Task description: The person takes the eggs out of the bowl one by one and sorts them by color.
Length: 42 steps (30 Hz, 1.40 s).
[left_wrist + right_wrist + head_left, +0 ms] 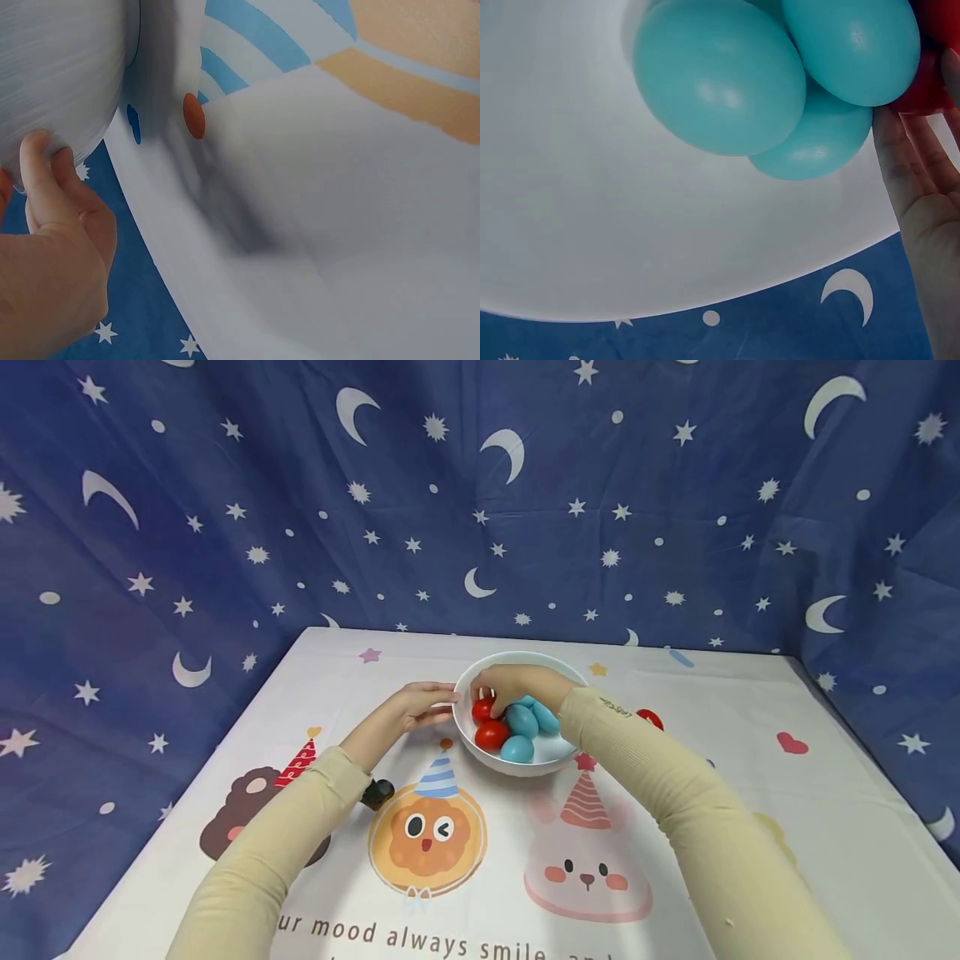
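A white bowl [555,750] holds several light blue eggs [517,749] and red eggs [491,735]. My right hand [510,683] reaches down inside it, thumb and fingers around a red egg [482,711] near the left wall. In the right wrist view, the thumb lies against the red egg [922,86], with fingers [911,161] beyond it and blue eggs [720,79] alongside. At the bowl's left side, my left hand [420,703] touches the outer wall with extended fingers. The left wrist view shows its fingertips [36,142] against the white bowl [60,67].
A white tablecloth [720,852] printed with cartoon faces, stars and hearts covers the table. Behind it hangs a dark blue curtain [420,460] with moons and stars. A small black device [377,793] sits at the left wrist.
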Available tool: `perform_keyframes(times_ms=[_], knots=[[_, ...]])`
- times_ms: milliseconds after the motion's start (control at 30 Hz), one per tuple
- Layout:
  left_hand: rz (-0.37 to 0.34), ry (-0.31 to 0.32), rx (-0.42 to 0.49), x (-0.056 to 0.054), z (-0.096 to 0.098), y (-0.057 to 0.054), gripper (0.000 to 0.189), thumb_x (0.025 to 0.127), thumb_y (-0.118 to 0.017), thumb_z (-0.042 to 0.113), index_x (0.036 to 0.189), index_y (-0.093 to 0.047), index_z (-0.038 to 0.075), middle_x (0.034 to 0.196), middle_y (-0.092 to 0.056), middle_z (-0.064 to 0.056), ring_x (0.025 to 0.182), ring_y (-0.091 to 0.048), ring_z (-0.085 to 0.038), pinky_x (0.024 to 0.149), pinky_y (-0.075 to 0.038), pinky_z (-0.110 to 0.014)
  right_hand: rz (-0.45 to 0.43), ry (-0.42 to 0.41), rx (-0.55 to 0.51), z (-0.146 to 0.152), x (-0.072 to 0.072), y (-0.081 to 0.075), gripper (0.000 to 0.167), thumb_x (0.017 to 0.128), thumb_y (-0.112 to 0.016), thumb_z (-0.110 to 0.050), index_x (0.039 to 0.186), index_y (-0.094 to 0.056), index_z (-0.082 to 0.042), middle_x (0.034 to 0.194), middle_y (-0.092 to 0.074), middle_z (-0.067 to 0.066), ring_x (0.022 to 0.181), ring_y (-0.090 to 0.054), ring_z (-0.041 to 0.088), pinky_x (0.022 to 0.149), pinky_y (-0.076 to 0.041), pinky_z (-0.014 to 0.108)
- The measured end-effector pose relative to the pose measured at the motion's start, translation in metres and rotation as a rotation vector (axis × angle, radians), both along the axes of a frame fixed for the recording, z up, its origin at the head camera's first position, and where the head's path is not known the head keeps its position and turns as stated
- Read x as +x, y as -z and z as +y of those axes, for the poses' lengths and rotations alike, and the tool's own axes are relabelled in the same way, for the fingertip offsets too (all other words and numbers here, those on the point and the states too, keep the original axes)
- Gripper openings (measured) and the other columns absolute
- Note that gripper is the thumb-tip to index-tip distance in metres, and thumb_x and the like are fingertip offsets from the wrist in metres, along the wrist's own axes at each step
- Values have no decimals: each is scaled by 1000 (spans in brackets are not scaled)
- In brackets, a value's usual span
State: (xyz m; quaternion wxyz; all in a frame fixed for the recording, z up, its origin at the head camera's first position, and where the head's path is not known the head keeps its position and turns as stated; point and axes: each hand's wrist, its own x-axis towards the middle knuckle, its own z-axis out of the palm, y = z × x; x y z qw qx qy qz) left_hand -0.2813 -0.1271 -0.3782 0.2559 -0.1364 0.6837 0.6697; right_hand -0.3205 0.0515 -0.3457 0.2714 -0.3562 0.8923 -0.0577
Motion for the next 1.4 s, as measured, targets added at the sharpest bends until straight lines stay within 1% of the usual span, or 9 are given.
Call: perform_keyframes(times_ms=[200,433,567,733,867,967,1167,1267,1400], knots=[[-1,-11,-6,1,1,0,47,92,-59,7,138,-48,7,117,-55,-7,71,-61,-6,60,-59,-13,-23,27,-9,0,1,-1,29,87,-65,-4,115,-61,-11,114,-59,10,96,-57,19,91,-56,26],[6,-10,8,2,2,-1,47,92,-59,6,138,-47,6,111,-56,-7,72,-61,-7,60,-59,-13,31,-11,-48,4,1,-10,28,86,-66,-6,114,-62,-9,112,-61,10,99,-57,22,92,-55,27],[1,-9,-3,2,1,-1,47,92,-59,7,138,-47,7,109,-56,-5,71,-61,-6,60,-59,-12,48,-5,-60,9,1,-11,28,86,-67,-10,114,-62,-10,111,-62,9,100,-57,22,91,-56,27],[0,1,-6,1,1,-2,48,92,-59,8,139,-47,8,115,-55,-6,71,-61,-5,61,-59,-12,69,25,-85,14,1,-14,29,87,-68,-14,115,-61,-12,111,-61,9,100,-57,22,91,-57,27],[0,0,0,1,2,-2,48,93,-58,8,139,-46,8,118,-54,-6,73,-61,-6,61,-59,-12,60,48,-109,18,2,-17,30,86,-68,-13,115,-61,-11,112,-60,11,101,-56,23,89,-58,28],[2,2,-2,2,3,-1,48,93,-58,7,139,-46,7,123,-53,-8,75,-60,-7,62,-59,-12,57,47,-121,21,2,-20,31,86,-68,-12,115,-61,-10,111,-60,11,102,-55,24,87,-59,27],[-1,2,-5,2,3,-1,48,93,-57,7,140,-45,8,136,-47,-13,79,-60,-8,64,-59,-12,52,24,-128,30,4,-25,32,86,-67,-12,117,-61,-9,110,-61,12,101,-56,24,87,-59,28],[-4,-2,-3,2,3,-1,49,93,-58,7,140,-45,9,139,-45,-13,85,-60,-10,66,-59,-12,53,28,-133,35,5,-30,33,85,-68,-12,117,-61,-9,110,-61,11,101,-57,25,87,-60,29],[-2,-3,-11,2,4,-2,49,93,-57,6,140,-44,9,141,-43,-14,98,-59,-15,67,-59,-12,50,14,-154,42,8,-35,33,85,-69,-10,117,-61,-8,111,-61,12,101,-59,27,87,-60,30]])
